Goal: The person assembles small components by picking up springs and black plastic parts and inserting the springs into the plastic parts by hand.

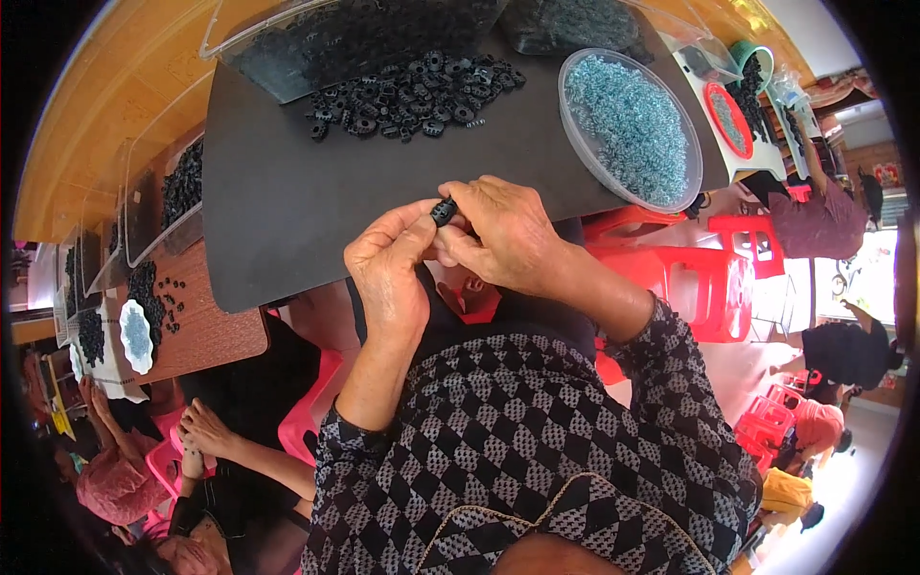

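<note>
Between the fingertips of both hands, over the near edge of the dark table (287, 211), is a small black slotted plastic piece (443, 212). My left hand (391, 259) pinches it from the left. From the right, my right hand (498, 235) closes on it with thumb and fingers, partly hiding it. Farther back lies a loose heap of similar black plastic pieces (412, 101). A round clear tub (578, 144) full of small shiny bluish springs or similar bits stands at the right; their exact kind is too small to tell.
A clear bin (278, 72) of black pieces lies tipped behind the heap, beside a dark plastic bag (570, 27). Red stools (671, 278) stand at the right. A brown table (216, 316) adjoins on the left, where another person's hands (206, 436) are at work.
</note>
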`<state>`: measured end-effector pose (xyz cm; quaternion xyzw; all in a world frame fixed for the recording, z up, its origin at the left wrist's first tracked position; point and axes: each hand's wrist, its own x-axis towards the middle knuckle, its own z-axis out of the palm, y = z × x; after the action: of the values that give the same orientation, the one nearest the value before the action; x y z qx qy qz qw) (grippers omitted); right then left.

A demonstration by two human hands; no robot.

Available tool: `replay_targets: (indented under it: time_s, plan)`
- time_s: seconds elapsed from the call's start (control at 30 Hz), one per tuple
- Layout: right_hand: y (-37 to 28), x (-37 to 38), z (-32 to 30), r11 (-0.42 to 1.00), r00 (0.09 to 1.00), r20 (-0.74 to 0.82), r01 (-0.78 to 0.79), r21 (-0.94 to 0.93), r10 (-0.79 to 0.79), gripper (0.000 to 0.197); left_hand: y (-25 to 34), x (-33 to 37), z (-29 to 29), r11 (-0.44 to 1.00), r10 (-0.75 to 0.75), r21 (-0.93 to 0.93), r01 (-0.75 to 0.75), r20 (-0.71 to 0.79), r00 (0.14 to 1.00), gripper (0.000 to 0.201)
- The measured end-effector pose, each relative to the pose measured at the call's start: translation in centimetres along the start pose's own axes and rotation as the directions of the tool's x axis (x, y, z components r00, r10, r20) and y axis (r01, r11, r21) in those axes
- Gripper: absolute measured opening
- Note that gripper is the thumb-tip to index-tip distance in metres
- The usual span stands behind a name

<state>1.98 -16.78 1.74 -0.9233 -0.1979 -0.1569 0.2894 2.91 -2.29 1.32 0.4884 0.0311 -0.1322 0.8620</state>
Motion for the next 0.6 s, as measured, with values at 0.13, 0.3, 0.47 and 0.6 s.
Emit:
replay_targets:
  time_s: [0.13, 0.3, 0.47, 0.6]
  plan:
    - [0.0, 0.1, 0.0, 0.999, 1.0, -0.015, 0.001, -0.033, -0.001, 0.032, -0.2, 0.3, 0.0, 1.0, -0.004, -0.014, 0.004, 0.012, 1.0, 0.017]
    - [0.4, -0.2, 0.5, 0.996, 0.996, -0.063, 0.064, -0.058, -0.067, 0.031, -0.6, 0.1, 0.1, 0.999, -0.013, 0.041, 0.013, -0.008, 1.0, 0.016]
    - [0.2, -0.2, 0.7, 0.985, 0.989, -0.102, 0.091, -0.146, -0.107, 0.03, -0.9, 0.0, 0.1, 0.999, 0.026, 0.047, -0.026, -0.002, 1.0, 0.015]
    - [0.8, -0.3, 0.2, 0.986, 0.983, -0.137, 0.105, -0.126, -0.122, 0.03, -1.2, 0.2, 0.6, 0.993, 0.062, 0.098, -0.063, 0.022, 0.998, 0.017]
